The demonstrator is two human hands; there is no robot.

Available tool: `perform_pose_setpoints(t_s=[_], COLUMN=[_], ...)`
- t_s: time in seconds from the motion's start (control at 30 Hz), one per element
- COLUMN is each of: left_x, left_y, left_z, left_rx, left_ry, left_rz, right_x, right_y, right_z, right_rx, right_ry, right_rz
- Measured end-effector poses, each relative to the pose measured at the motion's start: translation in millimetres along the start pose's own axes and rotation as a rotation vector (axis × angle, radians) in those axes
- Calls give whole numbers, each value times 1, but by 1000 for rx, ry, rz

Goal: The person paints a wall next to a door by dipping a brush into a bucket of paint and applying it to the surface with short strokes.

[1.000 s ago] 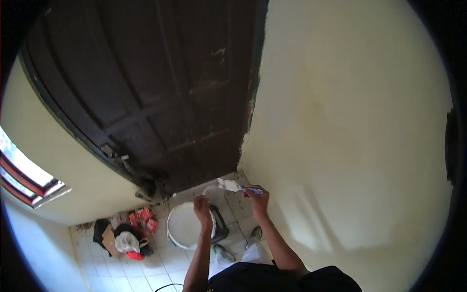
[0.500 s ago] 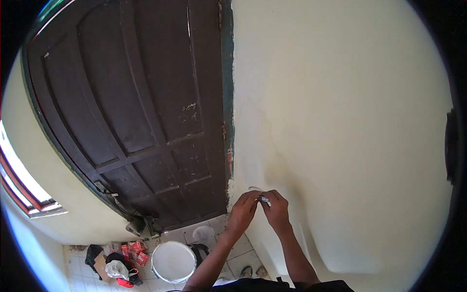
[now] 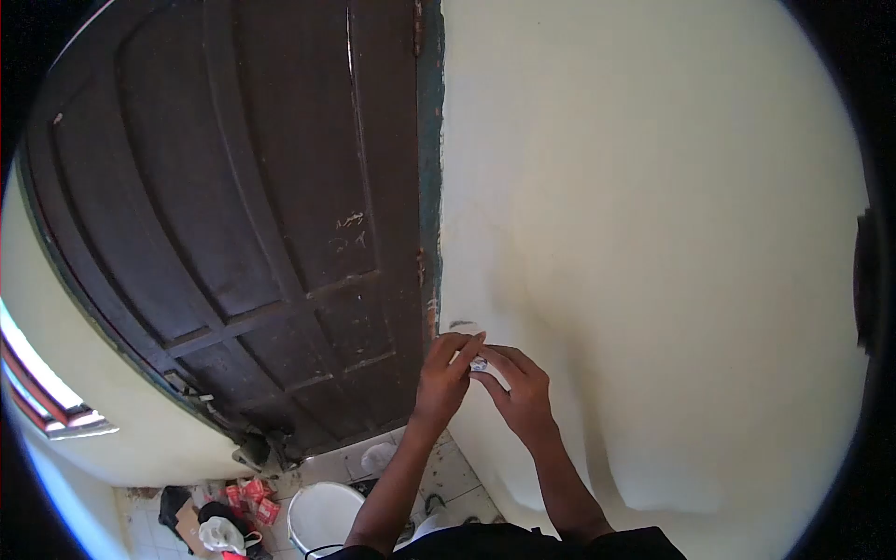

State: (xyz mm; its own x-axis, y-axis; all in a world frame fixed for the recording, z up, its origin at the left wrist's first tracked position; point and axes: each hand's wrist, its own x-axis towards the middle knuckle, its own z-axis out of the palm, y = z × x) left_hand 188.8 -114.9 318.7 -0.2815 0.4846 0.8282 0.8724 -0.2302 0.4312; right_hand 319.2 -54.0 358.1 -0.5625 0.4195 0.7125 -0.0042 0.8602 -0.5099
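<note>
Left hand (image 3: 442, 378) and right hand (image 3: 525, 397) by wall (image 3: 653, 261), right grip seemingly closed around a brush (image 3: 478, 364), left grip unclear.

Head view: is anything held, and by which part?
A small tool, by its pale patterned handle, in the fingers of the right hand. Whether the left hand grips it too cannot be told.

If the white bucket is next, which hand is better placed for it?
Left, I'd judge: in this view the left hand is nearer the white bucket, its forearm passing beside the rim. The right hand is farther over, by the pale wall. Both hands meet at a small handle.
</note>
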Motion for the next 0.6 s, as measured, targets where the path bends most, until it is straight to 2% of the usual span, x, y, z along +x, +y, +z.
perform_pose_setpoints(t_s=[0.1, 0.2, 0.27, 0.3, 0.37, 0.5, 0.57, 0.6], left_x=[27, 54, 68, 79, 107, 160, 179, 183], left_y=[-14, -24, -35, -37, -34, -27, -18, -25], left_z=[-12, -29, -31, -37, -53, -66, -73, -72], left_rx=[-18, -76, -499, -513, -732, -898, -887, -815], left_ry=[112, 250, 401, 408, 423, 605, 466, 366], left_rz=[60, 7, -303, -304, -518, -449, -286, -266], right_x=[11, 11, 10, 10, 9, 2, -3, -5], right_y=[-11, -3, -4, -4, -6, -7, -3, -1], right_z=[-10, -18, -25, -29, -35, -45, -49, -52], right_rx=[-24, -80, -126, -154, -162, -137, -153, -165], right_ry=[84, 110, 100, 96, 82, 24, -25, -66], right_rz=[-43, -5, 37, 86, 100, 157, 136, 124])
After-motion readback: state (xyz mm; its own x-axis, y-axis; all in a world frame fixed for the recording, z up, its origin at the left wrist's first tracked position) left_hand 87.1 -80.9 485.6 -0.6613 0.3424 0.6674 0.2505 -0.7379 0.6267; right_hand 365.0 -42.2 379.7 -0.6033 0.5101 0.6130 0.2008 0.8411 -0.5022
